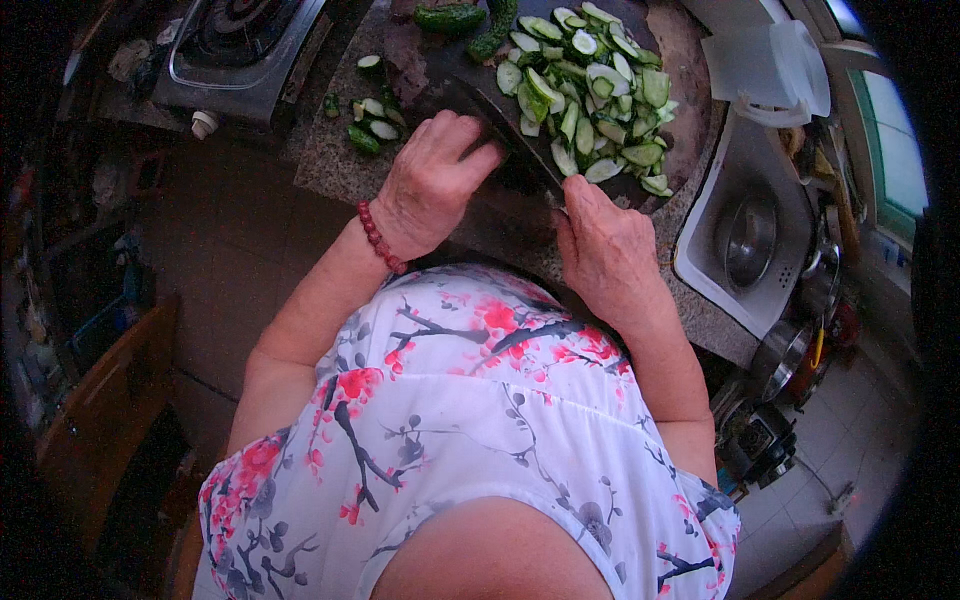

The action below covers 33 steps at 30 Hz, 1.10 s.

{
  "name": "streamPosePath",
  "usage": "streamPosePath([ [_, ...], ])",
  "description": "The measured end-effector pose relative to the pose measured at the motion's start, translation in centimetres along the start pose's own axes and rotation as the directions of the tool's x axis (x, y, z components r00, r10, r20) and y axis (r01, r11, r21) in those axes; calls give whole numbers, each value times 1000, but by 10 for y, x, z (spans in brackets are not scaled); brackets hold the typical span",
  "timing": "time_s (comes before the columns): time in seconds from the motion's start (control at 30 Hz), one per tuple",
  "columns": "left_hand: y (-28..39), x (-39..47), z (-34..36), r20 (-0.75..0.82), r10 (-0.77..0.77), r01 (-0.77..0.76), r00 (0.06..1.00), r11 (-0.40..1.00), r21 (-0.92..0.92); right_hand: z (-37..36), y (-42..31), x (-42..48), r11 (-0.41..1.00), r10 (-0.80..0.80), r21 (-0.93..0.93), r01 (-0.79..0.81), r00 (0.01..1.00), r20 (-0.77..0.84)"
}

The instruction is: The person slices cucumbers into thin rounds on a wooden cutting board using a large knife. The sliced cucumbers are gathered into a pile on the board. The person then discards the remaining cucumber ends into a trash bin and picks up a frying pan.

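My right hand (pixel 609 244) grips the handle of a kitchen knife (pixel 517 139), whose dark broad blade points away and to the left over a round, dark, wet-looking cutting board (pixel 686 90). My left hand (pixel 439 180), with a red bead bracelet at the wrist, is left of the blade with fingers bent towards it. Shadow hides what, if anything, lies under those fingers. Right of the blade spreads a large heap of cucumber slices (pixel 581 131). Beyond the hands, at the board's far side, lie a whole-looking cucumber (pixel 450 19) and another cucumber (pixel 493 30), cut off by the frame.
Several cucumber end pieces (pixel 375 120) lie on the speckled stone counter (pixel 322 161) to the left. Farther left is a gas stove (pixel 232 67). A metal sink (pixel 739 247) is at the right, with a translucent plastic container (pixel 772 71) beyond it. A wooden chair (pixel 105 405) stands lower left.
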<state>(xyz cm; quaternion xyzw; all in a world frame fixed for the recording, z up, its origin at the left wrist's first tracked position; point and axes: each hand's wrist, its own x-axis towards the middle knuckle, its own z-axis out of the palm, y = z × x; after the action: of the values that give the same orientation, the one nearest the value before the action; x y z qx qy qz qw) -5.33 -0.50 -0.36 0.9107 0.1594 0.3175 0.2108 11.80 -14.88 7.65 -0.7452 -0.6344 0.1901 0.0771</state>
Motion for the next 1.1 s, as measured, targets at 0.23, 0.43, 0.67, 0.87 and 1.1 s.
streamPosePath([
  [0.23, 0, -1, 6, -37, -16, 17, 999, 1000, 13, -1, -4, 5, 1000, -27, 6, 27, 1000, -15],
  [0.43, -3, -1, 7, -36, -8, 8, 999, 1000, -6, -11, -12, 8, 999, -34, -17, 34, 999, 21],
  [0.67, 0, 0, 6, -53, -31, 28, 998, 999, -46, -12, -13, 15, 996, -47, -76, 49, 998, 29],
  [0.87, -1, -1, 7, -34, -54, 53, 998, 997, -48, 2, -6, 18, 995, -61, -82, 60, 998, -14],
  [1.1, -2, -7, 12, -86, -42, 38, 995, 998, -47, 1, -10, 20, 995, -52, -85, 52, 999, 3],
])
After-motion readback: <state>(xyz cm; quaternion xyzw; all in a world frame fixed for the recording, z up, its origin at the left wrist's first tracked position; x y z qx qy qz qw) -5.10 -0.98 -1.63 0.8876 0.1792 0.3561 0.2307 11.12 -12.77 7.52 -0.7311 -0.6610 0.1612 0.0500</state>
